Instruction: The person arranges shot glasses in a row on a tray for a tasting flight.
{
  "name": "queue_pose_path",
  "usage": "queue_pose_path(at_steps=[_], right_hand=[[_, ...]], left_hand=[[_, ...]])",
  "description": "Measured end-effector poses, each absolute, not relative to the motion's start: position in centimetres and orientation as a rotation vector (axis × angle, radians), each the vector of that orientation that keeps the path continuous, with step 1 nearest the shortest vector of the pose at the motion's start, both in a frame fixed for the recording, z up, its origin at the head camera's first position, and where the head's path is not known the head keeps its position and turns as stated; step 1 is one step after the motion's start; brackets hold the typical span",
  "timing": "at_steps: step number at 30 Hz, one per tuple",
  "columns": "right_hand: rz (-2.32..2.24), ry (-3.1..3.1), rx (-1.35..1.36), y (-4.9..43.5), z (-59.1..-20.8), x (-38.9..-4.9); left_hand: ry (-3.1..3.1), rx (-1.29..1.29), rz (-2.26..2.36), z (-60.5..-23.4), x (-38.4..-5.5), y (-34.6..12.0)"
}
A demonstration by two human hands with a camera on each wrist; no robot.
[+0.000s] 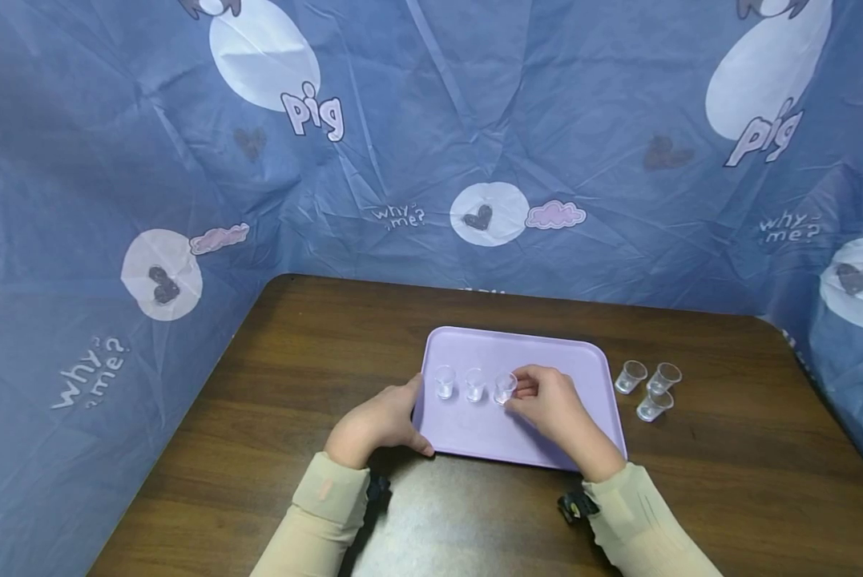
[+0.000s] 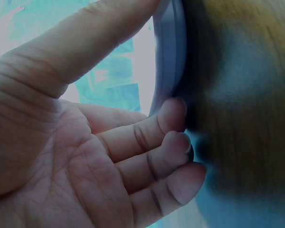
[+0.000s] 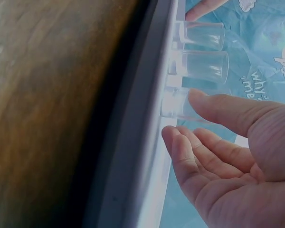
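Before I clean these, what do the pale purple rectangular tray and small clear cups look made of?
The pale purple rectangular tray is probably moulded plastic, satin-smooth: even colour, rounded raised rim. The small clear round cups look glossy and see-through, with bright highlights: glass or clear plastic, I can't tell which.

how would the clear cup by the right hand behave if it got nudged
The clear cup looks small and thin-walled, so probably light. Its base seems narrower than its rim, so a push near the top might tip it. Smooth sides suggest it could slip.
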State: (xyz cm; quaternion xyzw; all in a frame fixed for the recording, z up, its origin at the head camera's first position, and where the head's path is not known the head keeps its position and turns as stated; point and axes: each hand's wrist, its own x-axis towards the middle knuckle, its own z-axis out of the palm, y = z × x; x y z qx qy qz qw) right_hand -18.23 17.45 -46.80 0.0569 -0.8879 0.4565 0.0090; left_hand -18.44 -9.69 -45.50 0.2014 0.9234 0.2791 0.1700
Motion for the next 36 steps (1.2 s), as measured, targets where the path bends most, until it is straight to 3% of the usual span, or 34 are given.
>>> queue_pose_path(at_steps=[36], right_hand=[[1.302, -2.719, 0.111, 22.8, -43.5, -15.9]], left_hand=[[2.613, 0.582, 0.830, -45.3, -18.3, -9.6]])
